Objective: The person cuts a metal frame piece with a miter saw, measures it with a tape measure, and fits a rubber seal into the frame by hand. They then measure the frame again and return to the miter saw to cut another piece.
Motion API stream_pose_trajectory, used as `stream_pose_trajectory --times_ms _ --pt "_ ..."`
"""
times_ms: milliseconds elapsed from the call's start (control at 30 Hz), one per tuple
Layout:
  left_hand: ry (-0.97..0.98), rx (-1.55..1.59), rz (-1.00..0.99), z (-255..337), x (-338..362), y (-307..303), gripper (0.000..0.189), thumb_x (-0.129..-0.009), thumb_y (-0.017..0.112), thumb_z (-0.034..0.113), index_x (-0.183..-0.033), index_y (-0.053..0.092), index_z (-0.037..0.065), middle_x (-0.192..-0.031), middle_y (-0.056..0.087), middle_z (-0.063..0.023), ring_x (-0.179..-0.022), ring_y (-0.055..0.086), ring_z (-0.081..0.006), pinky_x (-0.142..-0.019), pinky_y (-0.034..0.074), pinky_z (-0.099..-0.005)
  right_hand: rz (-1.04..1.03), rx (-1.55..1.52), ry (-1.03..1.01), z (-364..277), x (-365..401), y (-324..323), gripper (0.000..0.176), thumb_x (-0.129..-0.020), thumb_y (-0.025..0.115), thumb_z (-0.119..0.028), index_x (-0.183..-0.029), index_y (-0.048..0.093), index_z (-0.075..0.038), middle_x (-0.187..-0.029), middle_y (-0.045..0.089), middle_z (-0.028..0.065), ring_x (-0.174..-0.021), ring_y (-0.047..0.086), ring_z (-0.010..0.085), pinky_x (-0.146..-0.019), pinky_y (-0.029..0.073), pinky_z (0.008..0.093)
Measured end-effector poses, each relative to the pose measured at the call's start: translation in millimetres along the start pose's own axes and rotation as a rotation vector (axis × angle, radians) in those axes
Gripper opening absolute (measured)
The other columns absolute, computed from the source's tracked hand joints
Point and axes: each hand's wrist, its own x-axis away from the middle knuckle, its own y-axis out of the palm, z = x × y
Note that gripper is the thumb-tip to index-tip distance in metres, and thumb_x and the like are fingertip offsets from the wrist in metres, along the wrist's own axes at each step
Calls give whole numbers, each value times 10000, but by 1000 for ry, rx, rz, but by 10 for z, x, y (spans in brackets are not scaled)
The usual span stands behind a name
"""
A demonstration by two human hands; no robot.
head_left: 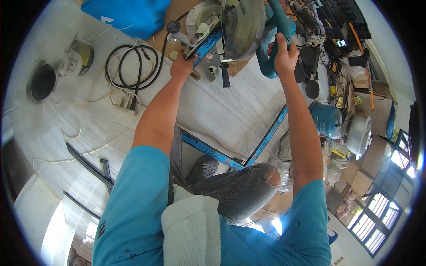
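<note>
At the top of the head view stands a teal miter saw with a round blade guard (243, 33). My right hand (286, 57) is closed around the saw's looped handle (280, 20). My left hand (181, 67) grips the near end of a blue-wrapped aluminum profile (208, 46), which lies at a slant against the saw's fence. The profile's far end runs in beside the guard, and the blade itself is hidden from view. On the floor near my knee, more blue-wrapped aluminum strips form an L-shaped frame (243, 166).
A coiled black cable (155, 66) and a power strip (126, 104) lie left on the floor. Dark metal strips (86, 162) lie lower left. A blue bag (126, 17) sits behind. Tools, a blue gas cylinder (326, 119) and boxes crowd the right side.
</note>
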Motion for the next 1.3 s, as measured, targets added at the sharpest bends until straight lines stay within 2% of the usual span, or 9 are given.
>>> stream_pose_trajectory --times_ms 433,733,933,967,1033,1133,1233,1267,1300 --pt "-14 7 -8 24 42 -30 703 -819 575 601 -1337 434 147 -1136 646 -150 -1087 594 -334 -869 468 -433 12 -21 -27 102 77 48 416 -899 612 -405 -848 586 7 -680 618 92 -566 587 136 -528 467 278" --pt "51 35 19 -85 -42 70 714 -814 574 602 -1333 434 132 -1137 640 -175 -1088 586 -369 -875 457 -450 74 -108 -88 744 203 190 332 -907 607 -318 -859 596 11 -652 601 64 -563 565 120 -534 449 281" --pt "88 56 39 -78 -26 53 676 -804 598 585 -1264 470 107 -1133 636 -195 -1086 579 -392 -875 447 -467 -34 185 -31 -110 -198 -107 387 -898 595 -389 -839 615 -7 -620 605 66 -528 583 151 -517 468 305" --pt "101 67 40 -89 -33 52 675 -801 603 585 -1253 475 102 -1132 635 -198 -1084 578 -396 -876 445 -471 -91 314 51 -686 -169 -138 385 -921 538 -377 -898 616 0 -760 640 95 -693 631 170 -628 493 314" --pt "152 76 26 -182 -134 92 683 -792 610 592 -1245 484 97 -1134 632 -204 -1085 574 -403 -884 440 -475 -119 295 110 -1263 -349 -183 478 -894 499 -430 -1052 613 6 -901 639 112 -772 607 206 -734 472 345" --pt "206 98 63 -241 -193 152 695 -782 616 604 -1210 512 65 -1113 640 -207 -1069 581 -410 -882 443 -477 -128 115 198 -1486 -513 -318 336 -880 572 -280 -1074 611 -9 -910 635 93 -778 598 166 -674 452 288" --pt "220 115 8 -361 -307 281 715 -791 597 620 -1215 518 49 -1121 638 -207 -1071 590 -391 -881 447 -473 -35 -79 -272 -590 -39 -819 382 -907 550 -350 -1024 649 1 -953 664 120 -951 620 174 -829 455 315" --pt "222 141 -34 -434 -435 263 727 -798 582 630 -1226 516 46 -1130 635 -211 -1077 592 -380 -883 446 -473 -1 19 -240 -110 298 -1105 401 -925 533 -301 -1176 596 6 -1141 607 139 -1125 537 193 -950 383 304" --pt "94 170 -387 -294 -276 102 757 -812 529 666 -1251 518 50 -1152 617 -238 -1112 578 -367 -896 443 -473 131 102 -170 285 880 -1261 449 -932 524 -295 -1256 538 17 -1188 592 153 -1151 535 233 -977 387 309"
